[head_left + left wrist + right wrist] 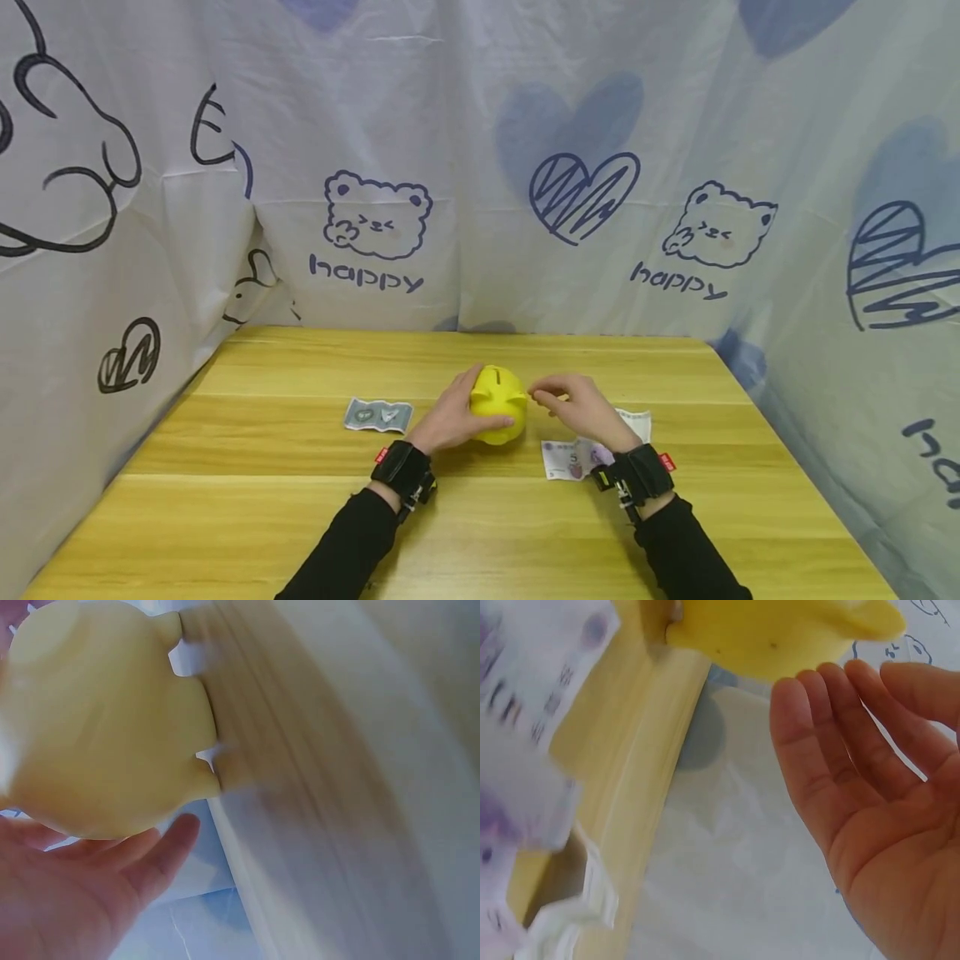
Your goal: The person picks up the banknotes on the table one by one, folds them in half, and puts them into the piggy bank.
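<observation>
A yellow piggy bank (pixel 498 407) stands on the wooden table, its dark coin slot (pixel 498 377) showing on top. My left hand (pixel 448 417) holds it from the left, thumb along the near side and fingers round the far side. In the left wrist view the bank's stubby feet (pixel 204 778) are at the tabletop. My right hand (pixel 581 406) hovers just to the right of the bank, fingers gently bent and holding nothing. Its fingertips (pixel 787 694) come close to the yellow body in the right wrist view.
A purple banknote (pixel 558 460) lies under the right wrist, with another pale creased note (pixel 637 425) just behind it. Left of the bank lies a grey-green banknote (pixel 378 415). Printed cloth (pixel 480 275) hangs behind and beside the table (pixel 480 533).
</observation>
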A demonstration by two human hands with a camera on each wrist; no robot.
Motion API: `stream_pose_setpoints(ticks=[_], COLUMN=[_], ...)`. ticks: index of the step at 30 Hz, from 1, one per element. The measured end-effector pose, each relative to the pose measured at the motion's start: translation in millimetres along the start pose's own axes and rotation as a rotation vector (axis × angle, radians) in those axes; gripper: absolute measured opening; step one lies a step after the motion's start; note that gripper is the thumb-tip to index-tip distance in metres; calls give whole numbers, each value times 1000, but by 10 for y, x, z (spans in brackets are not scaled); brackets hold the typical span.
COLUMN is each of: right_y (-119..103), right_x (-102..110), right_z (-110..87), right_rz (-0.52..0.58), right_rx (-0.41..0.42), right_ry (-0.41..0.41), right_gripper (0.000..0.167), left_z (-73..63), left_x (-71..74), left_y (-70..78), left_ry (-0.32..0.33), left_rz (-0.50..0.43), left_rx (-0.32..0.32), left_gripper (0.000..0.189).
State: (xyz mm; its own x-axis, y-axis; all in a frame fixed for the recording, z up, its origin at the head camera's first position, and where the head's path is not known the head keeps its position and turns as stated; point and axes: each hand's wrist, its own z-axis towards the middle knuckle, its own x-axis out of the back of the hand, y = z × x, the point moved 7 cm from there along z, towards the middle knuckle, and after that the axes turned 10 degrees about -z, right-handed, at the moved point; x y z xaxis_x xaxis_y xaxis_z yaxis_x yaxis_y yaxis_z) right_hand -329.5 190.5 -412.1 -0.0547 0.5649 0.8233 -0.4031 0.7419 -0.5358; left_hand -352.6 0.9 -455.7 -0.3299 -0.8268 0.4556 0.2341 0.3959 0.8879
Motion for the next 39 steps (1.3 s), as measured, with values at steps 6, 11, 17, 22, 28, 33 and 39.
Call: stream_pose_setpoints(ticks=[6, 11, 17, 22, 28, 33, 39], right_y=[109, 168, 216, 340, 438, 440, 418], right_x=[56, 47, 12, -7, -26, -45, -43], right_z=[-61, -149, -234, -302, -356, -370, -404], right_rz=[-84, -117, -159, -176, -174, -207, -256], right_rx=[1, -11, 33, -24, -129, -158, -146], right_ry=[-26, -97, -198, -255, -301, -325, -341], right_gripper=[24, 26, 30, 35, 43, 49, 57], left_z=[-15, -27, -71, -141, -212, -275, -333], left_x=[49, 72, 111, 116, 91, 75, 51], left_y=[80, 172, 349, 485, 616, 723, 795], left_ry=[12, 29, 117, 189, 219, 248, 274], left_rz=[30, 83, 141, 201, 246, 280, 324], left_rx=[-61, -116, -272, -404, -513, -615, -693], left_gripper=[107, 102, 83, 64, 44, 31, 21])
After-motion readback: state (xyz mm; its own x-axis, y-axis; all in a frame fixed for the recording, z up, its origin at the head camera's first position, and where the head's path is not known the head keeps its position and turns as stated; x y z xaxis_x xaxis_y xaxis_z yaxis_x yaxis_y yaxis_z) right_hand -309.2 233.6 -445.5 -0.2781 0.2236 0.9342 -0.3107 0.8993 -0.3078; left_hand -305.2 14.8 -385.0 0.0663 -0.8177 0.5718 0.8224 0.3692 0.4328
